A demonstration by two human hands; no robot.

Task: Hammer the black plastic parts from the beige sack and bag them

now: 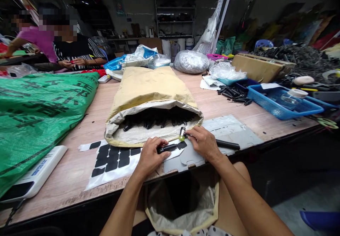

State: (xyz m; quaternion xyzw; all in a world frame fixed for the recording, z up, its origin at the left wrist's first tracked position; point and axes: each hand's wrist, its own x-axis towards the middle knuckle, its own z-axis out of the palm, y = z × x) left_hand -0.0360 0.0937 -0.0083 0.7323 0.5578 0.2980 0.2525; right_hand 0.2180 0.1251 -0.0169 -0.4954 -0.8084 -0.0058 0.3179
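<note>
My left hand (pixel 154 155) is closed round a black handle-like piece (pixel 170 148), held low over the sheet at the table's front edge. My right hand (pixel 203 142) grips a small hammer (pixel 182 133) near its head, which is metal with a yellow-green end; its black handle runs out to the right under the hand. Beneath them lie a white sheet with black rounded-square stickers (pixel 113 158) and a grey board (pixel 228 131). Just behind the hands, an open tan sack (pixel 156 87) shows black pieces inside its mouth.
A green sack (pixel 45 112) and a white scale (pixel 39 174) are at left. Blue basket (pixel 281 108), loose black parts (pixel 235 93) and a cardboard box (pixel 260 68) stand at right. Another open sack (pixel 183 222) is at my lap. Two people sit back left.
</note>
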